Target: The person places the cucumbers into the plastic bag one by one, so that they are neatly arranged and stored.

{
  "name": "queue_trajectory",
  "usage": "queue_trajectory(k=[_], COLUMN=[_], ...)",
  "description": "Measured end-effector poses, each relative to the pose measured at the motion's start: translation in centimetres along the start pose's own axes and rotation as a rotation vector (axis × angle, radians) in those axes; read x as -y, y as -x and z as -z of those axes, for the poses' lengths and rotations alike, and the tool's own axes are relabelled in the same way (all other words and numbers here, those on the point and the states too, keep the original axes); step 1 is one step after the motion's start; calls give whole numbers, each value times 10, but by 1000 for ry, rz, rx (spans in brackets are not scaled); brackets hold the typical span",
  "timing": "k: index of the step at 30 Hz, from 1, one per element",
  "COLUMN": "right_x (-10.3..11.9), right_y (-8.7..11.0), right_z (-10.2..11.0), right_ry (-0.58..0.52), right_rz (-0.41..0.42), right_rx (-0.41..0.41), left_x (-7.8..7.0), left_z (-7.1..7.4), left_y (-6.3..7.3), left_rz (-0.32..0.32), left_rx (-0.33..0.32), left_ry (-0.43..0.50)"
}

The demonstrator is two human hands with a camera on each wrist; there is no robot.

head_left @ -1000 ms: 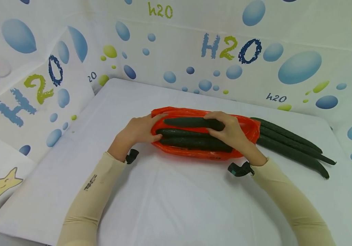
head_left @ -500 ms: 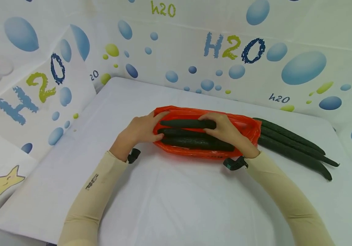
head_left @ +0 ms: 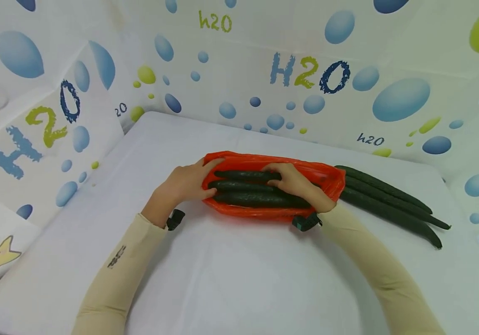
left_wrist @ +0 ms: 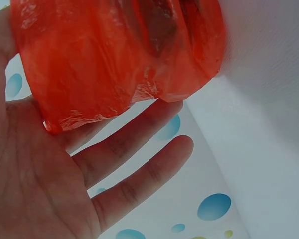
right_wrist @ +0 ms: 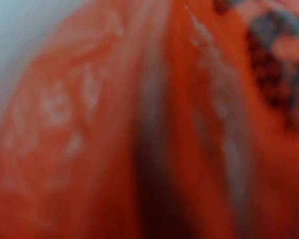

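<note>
As bag (head_left: 245, 212) gapes, left grip (head_left: 184, 183) at rim (head_left: 241, 157), right grip (head_left: 293, 179) on cucumber (head_left: 239, 175)

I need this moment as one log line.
left hand: touching red bag; right hand: holding cucumber in bag; three cucumbers: outside, on table

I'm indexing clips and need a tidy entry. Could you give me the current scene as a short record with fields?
Surface: white table
Bag: red, open at the top
In the bag: three cucumbers, side by side
Outside: three more cucumbers, right of the bag
Left hand: touching the bag's left end, fingers spread
Right hand: fingers on the farthest cucumber in the bag
Right wrist view: blurred
</note>
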State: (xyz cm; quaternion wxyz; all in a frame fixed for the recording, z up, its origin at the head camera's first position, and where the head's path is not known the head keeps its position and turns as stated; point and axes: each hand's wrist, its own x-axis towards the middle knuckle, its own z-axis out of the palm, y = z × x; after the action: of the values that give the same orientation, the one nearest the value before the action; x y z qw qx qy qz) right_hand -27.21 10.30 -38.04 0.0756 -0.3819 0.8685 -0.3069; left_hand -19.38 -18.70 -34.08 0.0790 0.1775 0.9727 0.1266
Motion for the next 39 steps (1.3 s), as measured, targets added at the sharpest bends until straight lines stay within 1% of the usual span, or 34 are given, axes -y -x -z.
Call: queue_trajectory(k=[4, 9, 15, 20, 23, 29, 34, 39], right_x=[0, 2, 2, 5, 8, 9, 8, 10], right_y=[0, 3, 14, 22, 29, 41, 51, 68], right_z=[-4, 1, 7, 13, 15, 17, 17, 23], right_ry=[21, 27, 26, 40, 51, 43, 32, -26], right_rz=[-1, -28, -63, -80, -74, -76, -69, -41], right_rx=[47, 72, 102, 174, 197, 166, 114, 78], left_x=[2, 0, -3, -3, -3, -3, -3, -5], left_z=[-3, -2, -1, -1, -2, -2, -2, -3], left_y=[2, 2, 2, 2, 1, 0, 0, 0], left_rz=[-4, -3, -10, -23, -21, -16, -19, -23], left_rx=[1, -7, -2, -19, -16, 0, -15, -10], left_ry=[-2, 13, 16, 11, 7, 14, 12, 10])
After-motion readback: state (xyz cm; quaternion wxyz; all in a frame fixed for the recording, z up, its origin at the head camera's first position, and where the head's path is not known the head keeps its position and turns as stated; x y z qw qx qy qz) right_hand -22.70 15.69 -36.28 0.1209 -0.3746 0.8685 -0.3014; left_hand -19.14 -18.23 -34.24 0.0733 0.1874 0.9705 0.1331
